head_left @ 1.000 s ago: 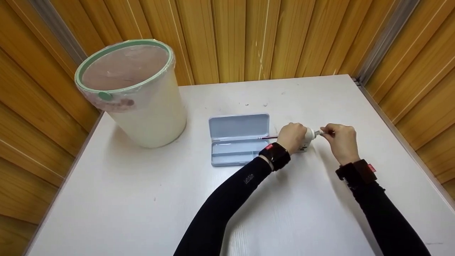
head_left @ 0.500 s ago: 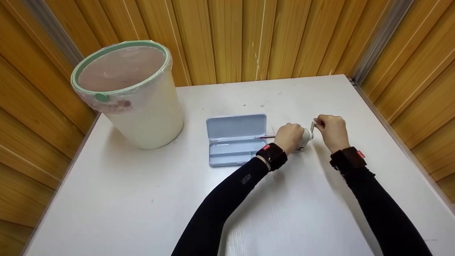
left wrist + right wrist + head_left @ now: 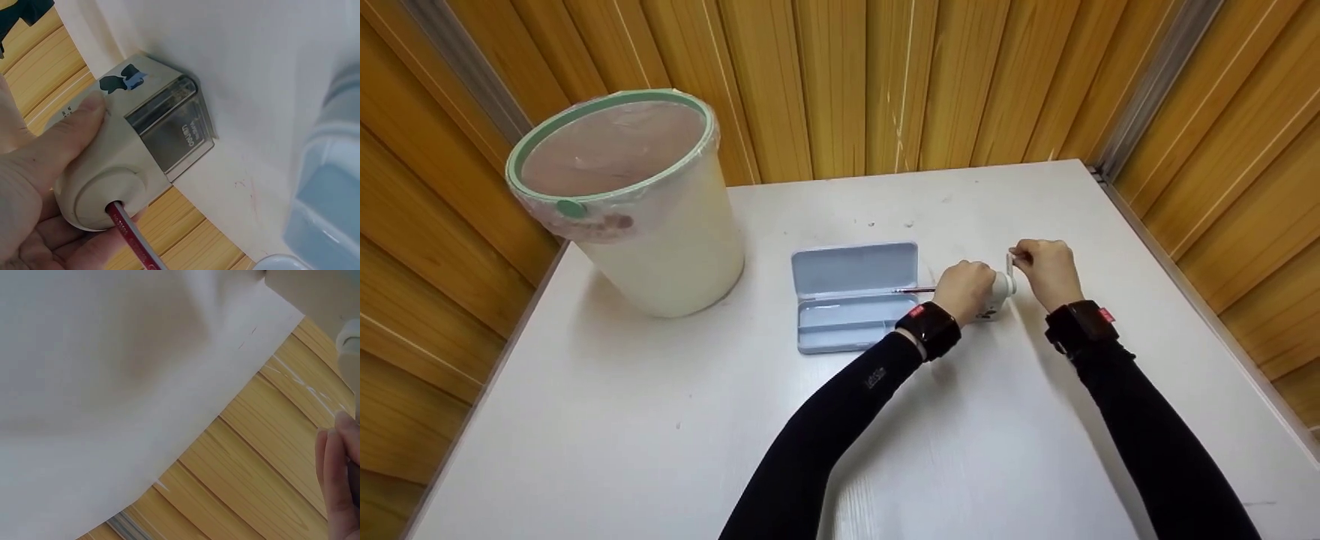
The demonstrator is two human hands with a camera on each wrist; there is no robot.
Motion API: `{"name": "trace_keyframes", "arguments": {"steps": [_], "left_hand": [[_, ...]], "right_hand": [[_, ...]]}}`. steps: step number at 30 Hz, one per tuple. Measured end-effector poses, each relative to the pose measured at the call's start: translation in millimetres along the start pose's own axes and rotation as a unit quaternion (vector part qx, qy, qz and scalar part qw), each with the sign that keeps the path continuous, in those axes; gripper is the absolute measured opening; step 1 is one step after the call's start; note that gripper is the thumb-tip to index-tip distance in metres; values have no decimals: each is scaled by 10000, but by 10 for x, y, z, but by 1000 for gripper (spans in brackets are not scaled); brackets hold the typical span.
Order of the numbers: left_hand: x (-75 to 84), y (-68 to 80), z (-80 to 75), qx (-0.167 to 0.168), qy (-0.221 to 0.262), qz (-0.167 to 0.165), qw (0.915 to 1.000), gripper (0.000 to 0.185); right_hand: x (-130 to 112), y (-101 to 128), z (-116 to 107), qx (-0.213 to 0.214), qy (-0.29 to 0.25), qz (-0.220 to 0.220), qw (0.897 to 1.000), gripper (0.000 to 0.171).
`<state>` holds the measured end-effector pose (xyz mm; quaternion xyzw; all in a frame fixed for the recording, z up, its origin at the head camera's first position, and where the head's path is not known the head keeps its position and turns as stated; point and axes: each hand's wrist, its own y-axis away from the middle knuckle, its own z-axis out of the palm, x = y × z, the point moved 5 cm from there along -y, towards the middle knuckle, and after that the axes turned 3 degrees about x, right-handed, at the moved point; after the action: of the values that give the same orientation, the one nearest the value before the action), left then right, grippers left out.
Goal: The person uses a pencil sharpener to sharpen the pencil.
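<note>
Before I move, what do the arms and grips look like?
The left sleeve is black with small pale lettering; the right sleeve is plain black where visible. The left band and right band, dark and chunky, each carry a red tag. The left grip and right grip are gloveless. No cables show.
</note>
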<state>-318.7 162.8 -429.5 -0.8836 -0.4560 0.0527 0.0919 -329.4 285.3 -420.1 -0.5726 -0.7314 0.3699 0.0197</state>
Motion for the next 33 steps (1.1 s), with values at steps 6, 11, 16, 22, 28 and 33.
{"name": "trace_keyframes", "arguments": {"steps": [6, 11, 16, 22, 28, 33], "left_hand": [[13, 13, -5, -65, -92, 73, 9999, 26], [30, 15, -8, -4, -57, 96, 9999, 23], [1, 22, -13, 62, -79, 93, 9999, 22], [-28, 27, -14, 55, -54, 137, 9999, 26], [-37, 21, -19, 75, -67, 110, 9999, 24], [-14, 22, -13, 64, -86, 89, 9999, 24]], "right_hand": [[39, 12, 11, -131, -139, 92, 9998, 5], [93, 6, 42, -225, -142, 161, 9995, 5], [113, -29, 83, -321, -274, 134, 9990, 6], [126, -55, 141, -462, -313, 209, 9982, 6], [144, -52, 191, -494, -288, 153, 9982, 5], [206, 28, 325, -997, 2, 10, 9950, 12]]}}
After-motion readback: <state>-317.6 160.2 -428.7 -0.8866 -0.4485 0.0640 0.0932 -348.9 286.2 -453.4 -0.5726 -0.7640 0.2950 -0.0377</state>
